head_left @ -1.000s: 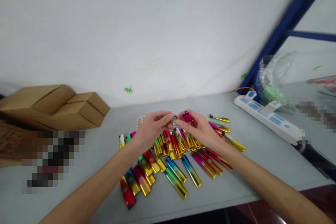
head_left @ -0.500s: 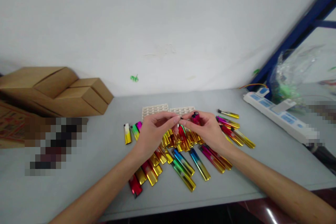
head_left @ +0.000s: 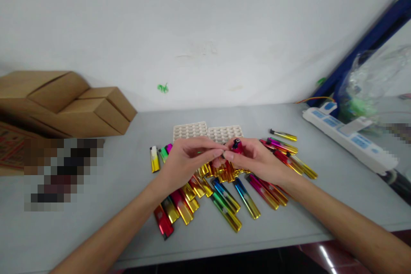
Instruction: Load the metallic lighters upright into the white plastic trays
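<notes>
Still gripping the magenta lighter [head_left: 238, 150] in the right hand [head_left: 258, 160], now with the dark head turned more toward the camera than a second ago; pinching what looks like a small dark piece [head_left: 224, 154] between right fingertips and left hand [head_left: 186, 156]. Above the lighter heap [head_left: 227, 174], short of the two trays [head_left: 190, 130] toward the table's [head_left: 272, 229] far edge. Apparently mid-step, lighter not yet laid down

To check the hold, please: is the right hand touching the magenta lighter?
Touching: the head view shows the right hand with its fingers curled around the magenta lighter.
</notes>
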A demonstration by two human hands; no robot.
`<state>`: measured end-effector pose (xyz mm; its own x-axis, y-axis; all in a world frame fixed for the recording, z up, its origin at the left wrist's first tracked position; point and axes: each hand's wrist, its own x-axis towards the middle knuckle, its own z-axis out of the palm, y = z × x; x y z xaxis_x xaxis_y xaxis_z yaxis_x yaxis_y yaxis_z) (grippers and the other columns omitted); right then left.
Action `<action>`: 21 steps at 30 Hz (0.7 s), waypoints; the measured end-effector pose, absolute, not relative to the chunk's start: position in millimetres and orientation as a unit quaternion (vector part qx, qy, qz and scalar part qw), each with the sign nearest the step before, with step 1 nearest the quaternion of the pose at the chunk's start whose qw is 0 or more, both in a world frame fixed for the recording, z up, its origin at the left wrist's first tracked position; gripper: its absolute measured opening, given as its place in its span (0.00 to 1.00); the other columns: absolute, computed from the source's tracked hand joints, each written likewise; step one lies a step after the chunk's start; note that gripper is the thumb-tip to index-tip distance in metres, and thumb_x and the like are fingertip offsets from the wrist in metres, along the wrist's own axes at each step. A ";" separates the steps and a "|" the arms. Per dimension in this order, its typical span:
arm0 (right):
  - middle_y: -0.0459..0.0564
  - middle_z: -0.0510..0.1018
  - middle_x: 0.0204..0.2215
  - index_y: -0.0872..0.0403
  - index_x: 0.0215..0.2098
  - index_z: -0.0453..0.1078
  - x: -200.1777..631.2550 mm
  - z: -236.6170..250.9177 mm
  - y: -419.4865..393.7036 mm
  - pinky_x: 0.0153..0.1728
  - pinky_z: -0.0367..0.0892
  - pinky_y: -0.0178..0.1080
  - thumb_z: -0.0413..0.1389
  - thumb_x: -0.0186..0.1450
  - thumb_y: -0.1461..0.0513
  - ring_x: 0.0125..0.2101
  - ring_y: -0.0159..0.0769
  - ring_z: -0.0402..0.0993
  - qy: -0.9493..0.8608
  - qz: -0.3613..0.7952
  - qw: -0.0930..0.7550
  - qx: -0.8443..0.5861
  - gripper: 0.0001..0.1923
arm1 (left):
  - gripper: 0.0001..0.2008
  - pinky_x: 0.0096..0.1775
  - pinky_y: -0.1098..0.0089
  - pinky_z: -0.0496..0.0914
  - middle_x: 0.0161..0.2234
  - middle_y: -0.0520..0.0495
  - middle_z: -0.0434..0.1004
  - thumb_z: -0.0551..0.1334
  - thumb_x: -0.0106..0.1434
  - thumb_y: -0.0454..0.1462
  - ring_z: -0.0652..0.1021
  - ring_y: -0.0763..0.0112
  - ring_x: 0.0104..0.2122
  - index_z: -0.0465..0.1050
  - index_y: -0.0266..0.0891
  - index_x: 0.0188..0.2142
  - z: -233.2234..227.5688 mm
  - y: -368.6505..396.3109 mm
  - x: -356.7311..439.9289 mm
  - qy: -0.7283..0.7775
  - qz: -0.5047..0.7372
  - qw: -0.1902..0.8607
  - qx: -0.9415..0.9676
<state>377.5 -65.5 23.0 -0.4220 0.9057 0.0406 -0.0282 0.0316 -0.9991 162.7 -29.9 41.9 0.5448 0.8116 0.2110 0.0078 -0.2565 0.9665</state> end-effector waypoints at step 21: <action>0.39 0.60 0.22 0.51 0.32 0.67 365.7 9.8 -64.3 0.23 0.52 0.36 0.62 0.68 0.47 0.23 0.29 0.53 -0.559 0.534 0.453 -0.444 0.18 | 0.04 0.39 0.67 0.77 0.34 0.47 0.85 0.71 0.64 0.36 0.81 0.69 0.34 0.86 0.43 0.38 15.7 -30.1 168.1 0.323 0.468 0.347 0.746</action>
<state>365.7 -64.3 9.8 -0.1957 0.9801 0.0325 0.0132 0.0358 -0.9993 168.1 -30.1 15.7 0.3537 0.8063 0.4741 0.1560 -0.5506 0.8200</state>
